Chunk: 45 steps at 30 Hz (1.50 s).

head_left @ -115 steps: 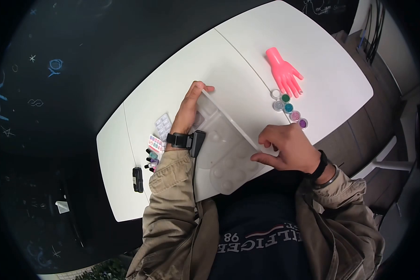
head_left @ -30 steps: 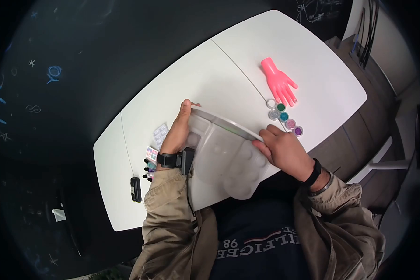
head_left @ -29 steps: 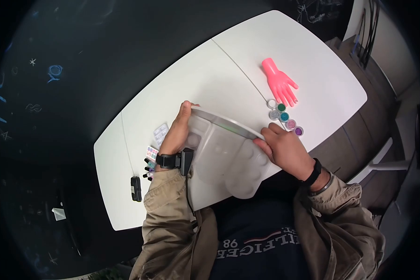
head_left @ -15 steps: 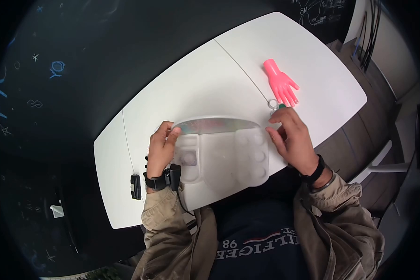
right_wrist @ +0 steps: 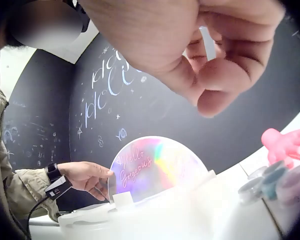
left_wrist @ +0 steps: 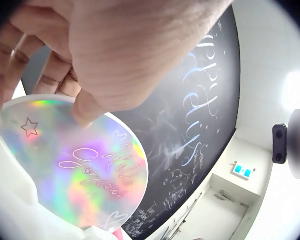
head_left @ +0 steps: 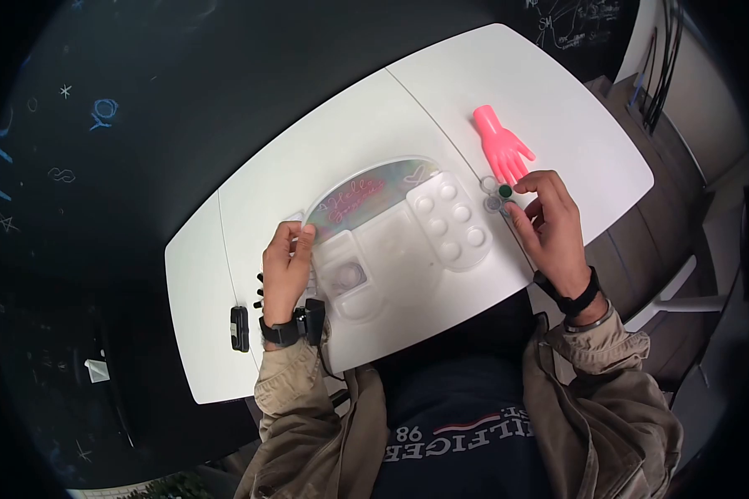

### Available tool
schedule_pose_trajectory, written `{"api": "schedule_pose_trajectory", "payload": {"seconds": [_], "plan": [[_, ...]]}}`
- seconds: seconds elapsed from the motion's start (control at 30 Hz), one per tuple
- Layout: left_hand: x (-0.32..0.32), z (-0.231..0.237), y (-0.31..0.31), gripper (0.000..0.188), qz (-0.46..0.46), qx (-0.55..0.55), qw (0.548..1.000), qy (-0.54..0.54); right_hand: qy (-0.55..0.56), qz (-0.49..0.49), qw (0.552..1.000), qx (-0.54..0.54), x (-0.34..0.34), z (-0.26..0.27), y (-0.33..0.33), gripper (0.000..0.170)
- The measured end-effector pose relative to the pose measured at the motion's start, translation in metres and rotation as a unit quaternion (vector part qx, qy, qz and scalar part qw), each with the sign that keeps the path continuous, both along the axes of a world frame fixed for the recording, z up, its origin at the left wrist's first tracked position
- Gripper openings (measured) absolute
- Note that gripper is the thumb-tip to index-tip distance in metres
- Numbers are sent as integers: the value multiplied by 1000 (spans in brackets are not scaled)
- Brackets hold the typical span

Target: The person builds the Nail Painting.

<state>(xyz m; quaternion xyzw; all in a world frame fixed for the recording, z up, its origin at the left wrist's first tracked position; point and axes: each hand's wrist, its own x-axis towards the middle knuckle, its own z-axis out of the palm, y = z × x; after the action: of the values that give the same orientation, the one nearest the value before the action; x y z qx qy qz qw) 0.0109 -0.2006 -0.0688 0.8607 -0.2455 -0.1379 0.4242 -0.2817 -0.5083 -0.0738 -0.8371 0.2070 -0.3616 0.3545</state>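
A white plastic tray (head_left: pixel 391 254) with round wells on its right side lies on the table. Along its far edge stands a curved holographic panel (head_left: pixel 366 198) lettered "Hello Gorgeous". The left hand (head_left: pixel 286 264) pinches the panel's left end, thumb in front and fingers behind, as the left wrist view also shows at the panel (left_wrist: pixel 90 165). Off the tray's right side, the right hand (head_left: pixel 553 229) hovers with bent, relaxed fingers and holds nothing. Small glitter jars (head_left: pixel 493 203) sit beside it, partly hidden by its fingers.
A pink model hand (head_left: pixel 501 143) lies beyond the jars. Dark bottle caps (head_left: pixel 260 291) show left of the left wrist, and a black device (head_left: pixel 239 328) sits near the table's left edge. A dark chalkboard wall (head_left: pixel 183 100) borders the far side of the table (head_left: pixel 558 108).
The tray has turned from tilted up to lying lower, its lettered panel now showing. The right hand has let go of its edge and moved right; the left hand has shifted left, still gripping.
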Motion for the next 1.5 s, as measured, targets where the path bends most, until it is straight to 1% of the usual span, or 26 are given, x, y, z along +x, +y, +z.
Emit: {"api": "schedule_pose_trajectory", "payload": {"seconds": [0.13, 0.23, 0.33, 0.47, 0.5, 0.63, 0.73, 0.83, 0.93, 1.07, 1.1, 1.2, 1.27, 1.4, 1.43, 1.5], "plan": [[-27, 17, -2, 36, 19, -53, 995, -80, 18, -42, 998, -51, -2, -2, -16, 27], [-29, 12, 18, 38, 20, -106, 992, -65, 59, -99, 986, -119, -5, -10, -44, 27], [-39, 15, 28, 35, 16, -138, 989, -55, 88, -106, 978, -159, -9, -19, -81, 29], [-49, 16, 39, 32, 25, -200, 978, -63, 121, -91, 975, -163, 1, -27, -114, 22], [-52, 17, 40, 30, 39, -206, 976, -63, 134, -99, 980, -109, 8, -28, -117, 21], [-62, 14, 42, 28, 42, -249, 965, -67, 187, -96, 967, -145, 38, -46, -135, 25], [-68, 13, 44, 27, 38, -272, 960, -64, 244, -107, 953, -141, 52, -55, -141, 23], [-70, 14, 46, 27, 36, -279, 957, -65, 243, -130, 953, -124, 55, -57, -143, 23], [-70, 15, 47, 27, 34, -286, 955, -66, 220, -175, 953, -111, 49, -52, -137, 24], [-68, 15, 45, 26, 24, -290, 954, -74, 146, -196, 965, -91, 34, -25, -117, 30], [-69, 15, 43, 25, 21, -290, 954, -76, 112, -186, 973, -84, 31, -20, -109, 32], [-73, 15, 35, 21, 10, -298, 951, -77, 32, -96, 995, 12, 30, 6, -79, 31], [-76, 10, 32, 21, -3, -285, 957, -54, -21, -14, 998, 60, 34, 17, -50, 26], [-87, 5, 21, 18, -41, -245, 968, -32, -17, 114, 990, 83, 47, 26, 10, 23], [-90, 5, 18, 20, -62, -250, 966, -20, -16, 136, 986, 95, 50, 20, 22, 21], [-96, 8, 9, 26, -79, -221, 972, -22, 1, 154, 985, 76, 56, 16, 43, 19]]}}
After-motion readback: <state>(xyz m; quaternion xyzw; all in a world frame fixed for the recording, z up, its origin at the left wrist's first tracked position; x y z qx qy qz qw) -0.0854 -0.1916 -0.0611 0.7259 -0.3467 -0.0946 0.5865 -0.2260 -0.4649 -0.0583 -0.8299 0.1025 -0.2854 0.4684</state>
